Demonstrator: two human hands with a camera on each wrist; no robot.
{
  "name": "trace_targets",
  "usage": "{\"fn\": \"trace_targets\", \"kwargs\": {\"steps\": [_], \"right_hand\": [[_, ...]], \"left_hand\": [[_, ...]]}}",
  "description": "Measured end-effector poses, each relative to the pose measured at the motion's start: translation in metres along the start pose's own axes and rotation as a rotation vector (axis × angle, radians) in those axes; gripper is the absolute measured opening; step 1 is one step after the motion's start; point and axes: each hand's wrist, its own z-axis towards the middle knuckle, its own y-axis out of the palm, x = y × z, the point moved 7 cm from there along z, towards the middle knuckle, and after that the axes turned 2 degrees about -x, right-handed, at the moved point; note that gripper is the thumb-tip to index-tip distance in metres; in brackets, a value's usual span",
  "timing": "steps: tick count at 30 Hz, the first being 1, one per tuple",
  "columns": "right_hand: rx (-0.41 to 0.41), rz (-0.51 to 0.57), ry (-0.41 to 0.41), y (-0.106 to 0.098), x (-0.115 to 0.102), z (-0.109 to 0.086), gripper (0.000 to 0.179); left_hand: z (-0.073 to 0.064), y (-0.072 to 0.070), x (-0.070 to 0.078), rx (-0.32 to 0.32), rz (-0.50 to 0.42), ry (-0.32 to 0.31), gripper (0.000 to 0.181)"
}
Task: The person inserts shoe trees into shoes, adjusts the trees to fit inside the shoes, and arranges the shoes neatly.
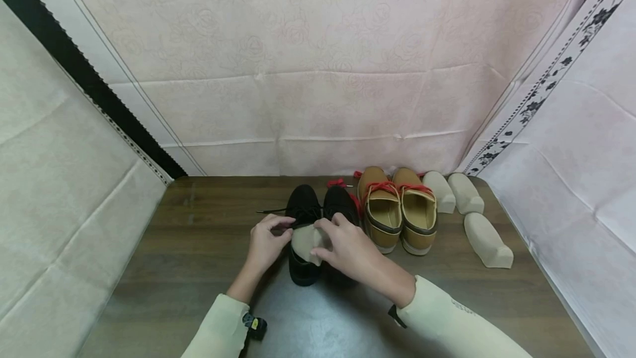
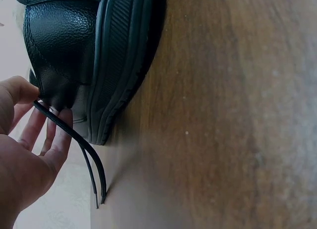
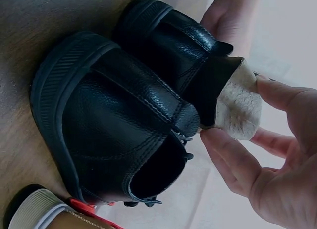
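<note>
A cream, foam-like block with rounded contours (image 1: 304, 241) is held at the mouth of the leftmost black leather lace-up shoe (image 1: 304, 272), partly inside. It is pinched between thumb and fingertips by the right hand (image 1: 350, 248); the shoe's upper beside the laces is pinched by the left hand (image 1: 268, 243). The block is probably best slid in level — tongue drawn forward, the loose black cord lace (image 2: 74, 135) kept out of the opening. Just beside, a second black shoe (image 1: 340, 202) is placed, then tan shoes with red laces (image 1: 376, 178) and three spare cream blocks (image 1: 489, 242).
</note>
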Motion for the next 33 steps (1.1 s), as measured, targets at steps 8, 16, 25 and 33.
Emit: {"fn": "trace_targets", "kwargs": {"steps": [8, 16, 25, 33], "right_hand": [[-0.004, 0.008, 0.004, 0.005, -0.001, 0.006, 0.051], [-0.022, 0.033, 0.019, 0.01, 0.001, 0.01, 0.05], [-0.026, 0.056, 0.035, 0.011, -0.001, 0.014, 0.048], [-0.034, 0.058, 0.057, 0.014, -0.001, 0.017, 0.047]], "left_hand": [[-0.001, -0.001, 0.0, -0.006, -0.004, -0.004, 0.024], [0.0, -0.001, -0.001, -0.011, 0.007, -0.005, 0.024], [0.001, 0.0, -0.005, -0.022, 0.017, -0.031, 0.021], [0.001, 0.0, -0.003, -0.028, 0.018, -0.022, 0.021]]}}
